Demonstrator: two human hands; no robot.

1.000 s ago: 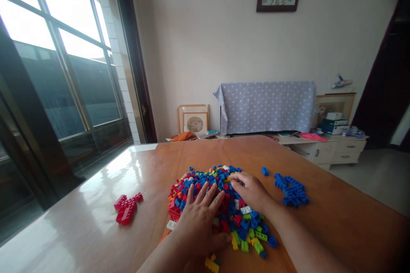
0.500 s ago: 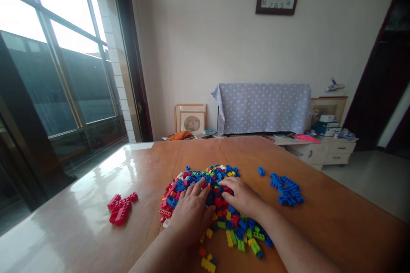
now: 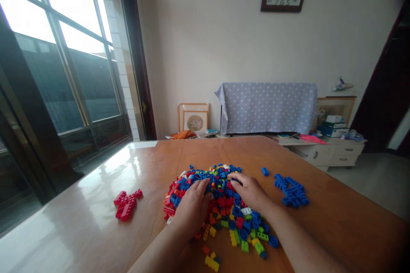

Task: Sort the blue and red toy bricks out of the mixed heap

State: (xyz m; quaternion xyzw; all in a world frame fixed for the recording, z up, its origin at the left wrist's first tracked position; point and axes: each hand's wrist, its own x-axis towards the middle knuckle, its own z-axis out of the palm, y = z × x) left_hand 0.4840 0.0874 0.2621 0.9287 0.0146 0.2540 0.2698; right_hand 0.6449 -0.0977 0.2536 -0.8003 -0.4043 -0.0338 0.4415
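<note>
A heap of small plastic building bricks (image 3: 221, 200) in red, blue, yellow, green and white lies in front of me. My left hand (image 3: 194, 204) rests over the heap's left part, its fingers stretched forward and close together, tips among blue bricks. On the right side, my right hand (image 3: 250, 190) reaches into the heap with curved fingers and the thumb held apart from them. Bricks show around its fingertips, and I see none clearly gripped. Part of the heap is hidden beneath both hands.
On the wooden table (image 3: 160, 200), a cluster of red bricks (image 3: 126, 204) sits left and a cluster of blue bricks (image 3: 291, 190) right. A lone blue brick (image 3: 265, 171) lies near the latter. Loose yellow bricks (image 3: 212, 263) are close to me. Behind stands a low white cabinet (image 3: 339, 153).
My right hand has drawn slightly right within the heap, and a white brick now shows beside it. The left hand's fingers have come closer together. The view has shifted a little left.
</note>
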